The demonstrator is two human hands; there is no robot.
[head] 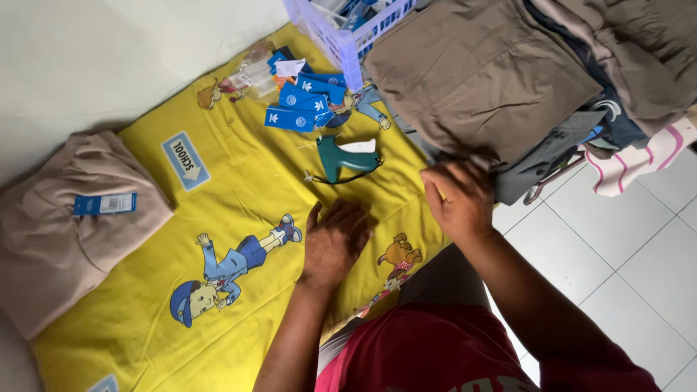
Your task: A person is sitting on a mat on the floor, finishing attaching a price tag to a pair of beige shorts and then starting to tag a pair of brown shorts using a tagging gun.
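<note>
The left hand lies palm down, fingers spread flat and apart, on a soft yellow cotton sheet printed with cartoon children and a puppy; it holds nothing. The right hand reaches to the lower edge of a stack of folded khaki garments, its fingers curled at the thick woven cloth; whether that grip is actually closed on the fabric cannot be told from this view. Just beyond the left hand, near but not touching it, lies a teal plastic tagging gun, pistol-shaped with a white top and a thin needle tip. Further up the sheet sits a loose scatter of small blue rectangular card tags, glossy and overlapping. Beside them stands a white plastic basket with an open lattice wall. At the left edge of the sheet rests another folded beige garment, rounded and slightly rumpled, with one blue card tag on top. Pale glossy floor tiles show to the right
</note>
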